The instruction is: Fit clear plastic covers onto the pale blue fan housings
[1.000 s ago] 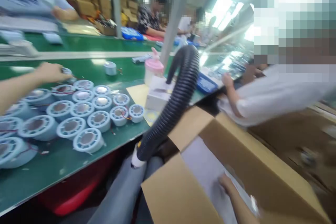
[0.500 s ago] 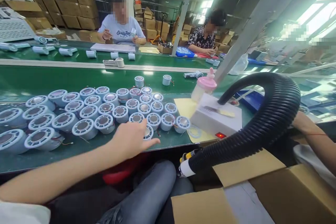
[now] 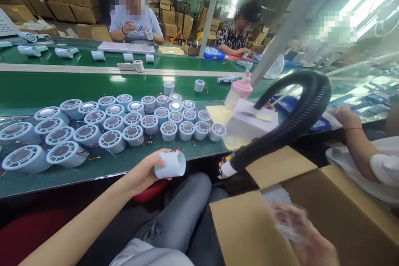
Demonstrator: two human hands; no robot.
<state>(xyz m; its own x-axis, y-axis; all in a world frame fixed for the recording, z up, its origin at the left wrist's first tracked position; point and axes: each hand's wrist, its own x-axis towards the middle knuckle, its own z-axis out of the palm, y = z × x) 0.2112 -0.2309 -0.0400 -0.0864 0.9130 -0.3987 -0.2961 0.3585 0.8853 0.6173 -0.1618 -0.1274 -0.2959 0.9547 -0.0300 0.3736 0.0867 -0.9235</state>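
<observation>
My left hand (image 3: 152,170) is closed around a light blue cylindrical housing (image 3: 171,164), tipped on its side just past the bench's front edge. Thin red wires stick out near its far end. To the right, my right hand (image 3: 302,228) reaches into an open cardboard box (image 3: 339,208). Motion smears its fingers; something clear and whitish shows beside them, too blurred to name. Rows of similar blue housings (image 3: 112,139) with round metallic centres and ribbed rims stand on the green bench (image 3: 102,170), beyond my left hand.
A black corrugated hose (image 3: 274,133) arches over the bench beside a white box (image 3: 254,118). Behind that box stands a pink-lidded bottle (image 3: 238,91). Two people (image 3: 134,20) work across the green belt (image 3: 77,87). Another person's arm (image 3: 358,141) is at right.
My left hand has picked a blue housing from the front row and brought it toward me over the bench edge. My right hand has come into view in the cardboard box. The view has shifted.
</observation>
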